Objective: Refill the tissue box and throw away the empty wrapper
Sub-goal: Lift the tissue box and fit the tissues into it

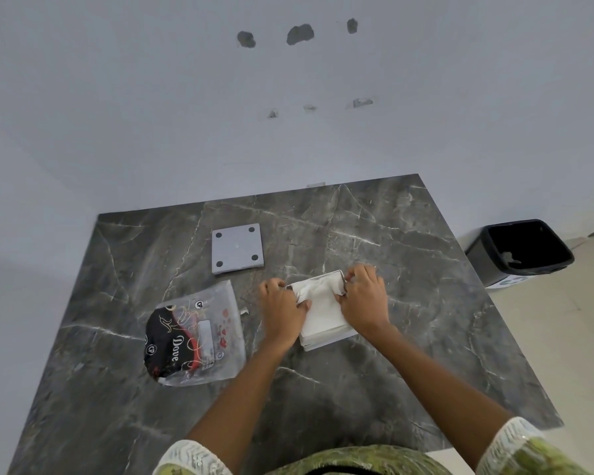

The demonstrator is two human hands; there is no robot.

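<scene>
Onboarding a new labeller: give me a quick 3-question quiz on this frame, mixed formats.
1. True or false: the Dove wrapper is already in the bin.
2. Which object lies nearest the wall? A) grey square plate B) wrapper C) tissue stack
3. Fill in: the left hand and right hand both grip the ____.

Key: 1 false, it lies on the marble table; 2 A; 3 tissue stack.

I see a dark grey marble table veined in white, a plain grey square lid with four dark round spots, white tissues, a clear wrapper printed black, red and white, a black bin, and green sleeves with white lace cuffs.
</scene>
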